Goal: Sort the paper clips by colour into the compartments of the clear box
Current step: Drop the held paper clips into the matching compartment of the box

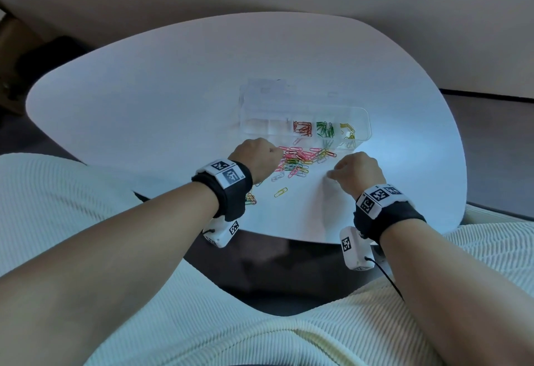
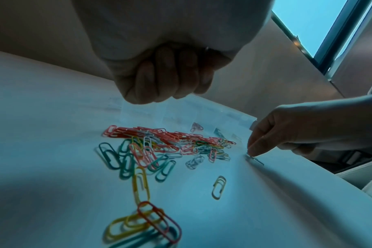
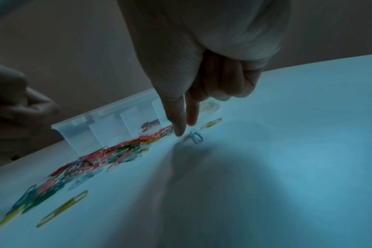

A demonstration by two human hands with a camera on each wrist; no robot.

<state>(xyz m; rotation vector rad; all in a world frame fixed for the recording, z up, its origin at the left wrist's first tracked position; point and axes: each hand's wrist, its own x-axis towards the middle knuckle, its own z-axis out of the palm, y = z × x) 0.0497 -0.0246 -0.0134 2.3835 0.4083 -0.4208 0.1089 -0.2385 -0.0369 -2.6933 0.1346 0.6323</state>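
A clear box (image 1: 367, 127) lies on the white table (image 1: 144, 99), with red clips (image 1: 302, 129), green clips (image 1: 325, 130) and yellow clips (image 1: 348, 130) in its three right compartments. In front of it is a mixed pile of clips (image 1: 300, 160), pink, green, yellow and white. My left hand (image 1: 260, 157) hovers as a tight fist (image 2: 164, 80) over the pile's left end; nothing shows inside it. My right hand (image 1: 332, 174) points thumb and forefinger (image 3: 186, 129) down to the table beside a pale clip (image 3: 196, 136), which lies flat; the other fingers are curled.
A lone yellow clip (image 1: 281, 192) lies nearer me, and a few more clips (image 1: 250, 199) sit under my left wrist. The box's open lid (image 1: 265, 88) lies behind it. The table's near edge (image 1: 289, 238) runs just past my wrists, with my lap below.
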